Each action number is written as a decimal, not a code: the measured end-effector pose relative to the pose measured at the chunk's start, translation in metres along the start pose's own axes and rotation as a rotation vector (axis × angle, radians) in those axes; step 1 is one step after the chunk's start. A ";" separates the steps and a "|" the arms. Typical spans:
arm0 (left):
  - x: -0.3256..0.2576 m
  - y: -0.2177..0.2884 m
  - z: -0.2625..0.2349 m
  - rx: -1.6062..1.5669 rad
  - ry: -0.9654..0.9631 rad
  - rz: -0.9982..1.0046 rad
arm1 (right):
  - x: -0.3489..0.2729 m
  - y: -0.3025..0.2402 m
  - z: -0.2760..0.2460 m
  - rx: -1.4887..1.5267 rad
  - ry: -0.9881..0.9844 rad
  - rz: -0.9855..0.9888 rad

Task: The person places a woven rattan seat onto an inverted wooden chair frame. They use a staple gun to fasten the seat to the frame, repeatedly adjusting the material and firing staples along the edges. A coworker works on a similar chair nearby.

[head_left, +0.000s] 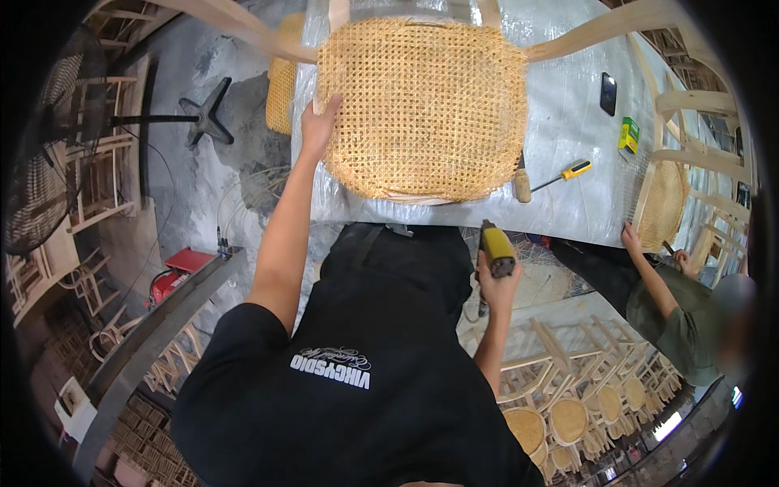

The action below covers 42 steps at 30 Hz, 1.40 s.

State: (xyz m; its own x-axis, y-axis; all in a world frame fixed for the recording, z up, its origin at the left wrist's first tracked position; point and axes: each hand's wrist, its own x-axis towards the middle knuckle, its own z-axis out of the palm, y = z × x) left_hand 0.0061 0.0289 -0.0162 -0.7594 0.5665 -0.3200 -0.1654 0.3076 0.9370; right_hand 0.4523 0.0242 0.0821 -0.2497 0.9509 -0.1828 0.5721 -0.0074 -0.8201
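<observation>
Left hand point(318, 130) has hold of the seat point(422, 114) at its left edge, thumb over the weave, most of the fingers out of sight. Right hand point(501, 284) is wrapped round a yellow-and-black tool point(498, 256), probably a staple gun, held off the near edge of the table point(576, 219) and well apart from the cane.

As for progress: the seat's on the table, chair frame point(580, 39) still around it, and cane covers pretty much the whole top. So the covering part looks done. Not finished though, I'd say, since the rim's ragged, with loose strand ends poking out on the right and at the near edge, where some pale wood peeks out. Can't tell how much is fastened; no fixings show at this size. My guess is that securing and tidying the edge are what's left. Screwdriver point(574, 170) is lying to the right, not in use.
</observation>
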 end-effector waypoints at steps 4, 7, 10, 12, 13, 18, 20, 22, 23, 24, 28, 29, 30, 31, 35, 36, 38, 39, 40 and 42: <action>0.003 -0.006 -0.005 -0.024 -0.003 0.024 | 0.012 -0.024 0.055 -0.017 -0.048 -0.001; 0.001 -0.002 0.000 -0.047 0.023 -0.009 | 0.018 -0.033 0.080 -0.055 -0.060 0.032; 0.000 0.002 0.001 0.011 0.012 -0.046 | 0.023 -0.041 0.095 -0.082 -0.040 0.108; 0.001 0.000 -0.001 0.001 0.015 -0.008 | 0.027 -0.041 0.102 -0.057 -0.062 0.199; 0.002 -0.001 -0.002 0.017 0.014 -0.006 | 0.029 -0.041 0.106 -0.064 -0.061 0.212; 0.007 -0.009 -0.003 0.025 0.042 0.015 | 0.032 -0.032 0.116 -0.115 -0.058 0.172; 0.006 -0.010 -0.003 0.070 0.039 0.017 | 0.033 -0.032 0.117 -0.127 -0.063 0.237; 0.003 -0.010 -0.002 0.069 0.046 0.001 | 0.032 -0.034 0.118 -0.145 -0.066 0.271; 0.004 -0.009 -0.002 0.070 0.053 0.000 | 0.035 -0.036 0.119 -0.151 -0.069 0.263; 0.006 -0.009 -0.001 0.074 0.061 0.011 | 0.036 -0.039 0.121 -0.157 -0.071 0.256; 0.002 -0.007 -0.002 0.100 0.062 0.008 | 0.040 -0.053 0.122 -0.216 -0.032 0.227; 0.002 -0.008 -0.003 0.109 0.057 0.004 | 0.039 -0.048 0.123 -0.222 -0.045 0.225; 0.001 -0.009 -0.002 0.104 0.056 0.006 | 0.037 -0.042 0.123 -0.230 -0.058 0.222; 0.001 -0.009 0.000 0.098 0.056 0.008 | 0.031 -0.037 0.120 -0.198 -0.059 0.261; 0.009 -0.015 -0.003 0.094 0.060 0.054 | 0.028 -0.036 0.125 -0.069 -0.130 0.470; 0.008 -0.016 -0.003 0.090 0.056 0.048 | 0.029 -0.040 0.128 -0.048 -0.162 0.542; 0.007 -0.017 -0.004 0.081 0.048 0.038 | 0.029 -0.044 0.133 -0.108 -0.113 0.403; 0.007 -0.016 -0.004 0.069 0.046 0.045 | 0.029 -0.044 0.135 -0.160 -0.074 0.283; 0.008 -0.016 -0.003 0.056 0.043 0.053 | 0.029 -0.045 0.137 -0.212 -0.035 0.163; 0.008 -0.015 -0.003 0.047 0.046 0.060 | 0.029 -0.045 0.137 -0.181 -0.038 0.203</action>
State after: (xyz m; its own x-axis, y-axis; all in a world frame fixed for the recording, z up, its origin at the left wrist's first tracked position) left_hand 0.0006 0.0266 -0.0323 -0.7953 0.5497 -0.2557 -0.0896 0.3106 0.9463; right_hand 0.3122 0.0098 0.0392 -0.1427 0.9235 -0.3561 0.7425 -0.1380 -0.6554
